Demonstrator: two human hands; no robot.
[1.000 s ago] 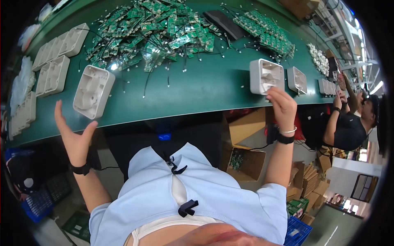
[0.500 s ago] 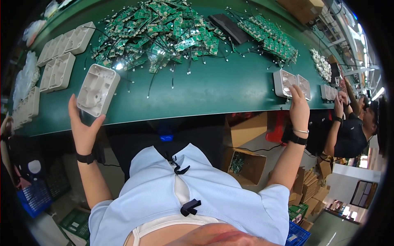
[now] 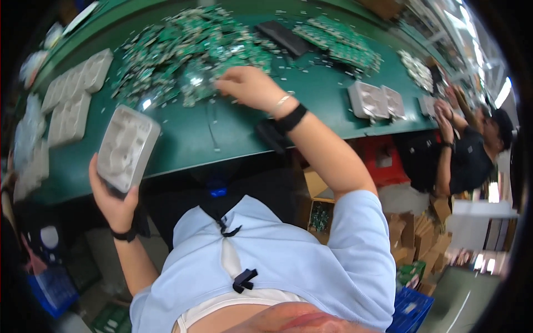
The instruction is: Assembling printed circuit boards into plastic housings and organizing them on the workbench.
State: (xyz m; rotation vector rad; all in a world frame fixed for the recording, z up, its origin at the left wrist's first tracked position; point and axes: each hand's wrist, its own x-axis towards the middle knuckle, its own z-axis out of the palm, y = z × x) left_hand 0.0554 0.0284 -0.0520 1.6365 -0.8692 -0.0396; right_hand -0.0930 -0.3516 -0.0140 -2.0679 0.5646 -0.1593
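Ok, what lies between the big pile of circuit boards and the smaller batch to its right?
A flat black block lies between the big pile and the smaller batch; the head view shows it.

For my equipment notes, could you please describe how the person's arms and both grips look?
The person wears short light-blue fabric sleeves. The left grip is ungloved, with a black wristband; the right grip is also ungloved, with another black wristband and a thin pale bracelet.

Bright strip lights [image 3: 504, 92] and a greenish floor [image 3: 446, 297] show right of a long green workbench [image 3: 186, 139].
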